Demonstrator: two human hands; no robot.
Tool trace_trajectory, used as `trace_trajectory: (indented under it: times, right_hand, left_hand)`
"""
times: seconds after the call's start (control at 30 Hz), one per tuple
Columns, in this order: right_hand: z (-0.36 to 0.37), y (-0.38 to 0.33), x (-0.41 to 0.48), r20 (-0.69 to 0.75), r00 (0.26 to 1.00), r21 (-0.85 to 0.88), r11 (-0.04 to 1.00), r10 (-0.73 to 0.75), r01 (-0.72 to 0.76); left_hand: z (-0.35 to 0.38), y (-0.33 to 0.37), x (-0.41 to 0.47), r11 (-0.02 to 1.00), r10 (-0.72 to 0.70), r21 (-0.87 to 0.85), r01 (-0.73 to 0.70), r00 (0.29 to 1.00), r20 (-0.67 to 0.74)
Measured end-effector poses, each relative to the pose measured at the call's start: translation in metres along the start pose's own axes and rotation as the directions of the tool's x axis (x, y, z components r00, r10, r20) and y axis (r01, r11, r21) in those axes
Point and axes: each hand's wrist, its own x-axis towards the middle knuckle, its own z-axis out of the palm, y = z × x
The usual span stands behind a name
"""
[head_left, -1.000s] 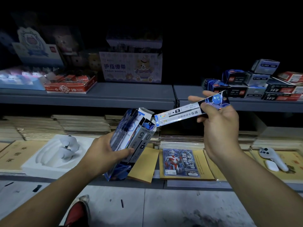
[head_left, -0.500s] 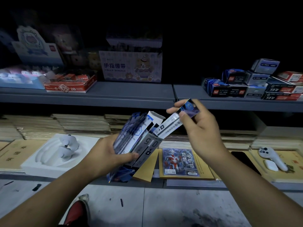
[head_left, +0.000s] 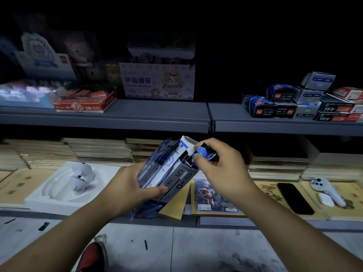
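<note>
Down goes the slim pack [head_left: 204, 154], now nearly sunk in the box [head_left: 177, 178] my left hand [head_left: 127, 185] grips, right hand [head_left: 224, 169] pinching its tip; next, I'd say, a straight push home.

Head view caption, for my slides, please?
Left hand grips a bundle of slim boxes while right hand pinches another box at the bundle's top.

the left hand [head_left: 135, 185] grips a tilted, open-topped box [head_left: 172, 173] of blue-and-white packs in front of the lower shelf [head_left: 216, 219]. the right hand [head_left: 222, 169] pinches one slim pack [head_left: 204, 154] at the box's mouth (its far end is already inside). a white controller [head_left: 326, 190] lies well to the right.
</note>
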Motion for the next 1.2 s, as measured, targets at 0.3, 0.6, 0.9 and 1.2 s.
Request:
trace_trajectory:
  times: [0.3,0.6,0.9,1.2]
  right_hand:
    - [0.001,0.009,0.0,0.098,0.992,-0.045,0.996,0.081,-0.077]
    - [0.005,0.009,0.004,0.083,0.977,0.052,0.978,0.198,-0.203]
    - [-0.01,0.009,0.007,0.148,0.955,0.006,0.965,0.259,-0.262]
    - [-0.005,0.004,0.003,0.121,0.974,-0.063,0.98,0.193,-0.186]
  left_hand:
    - [0.0,-0.003,0.0,0.992,0.048,0.117,-0.047,0.999,-0.003]
    - [0.001,-0.002,0.0,0.976,0.098,0.192,-0.1,0.995,0.023]
    - [0.0,0.001,-0.001,0.964,0.133,0.229,-0.138,0.99,0.035]
    - [0.0,0.004,-0.004,0.96,0.159,0.227,-0.166,0.986,0.046]
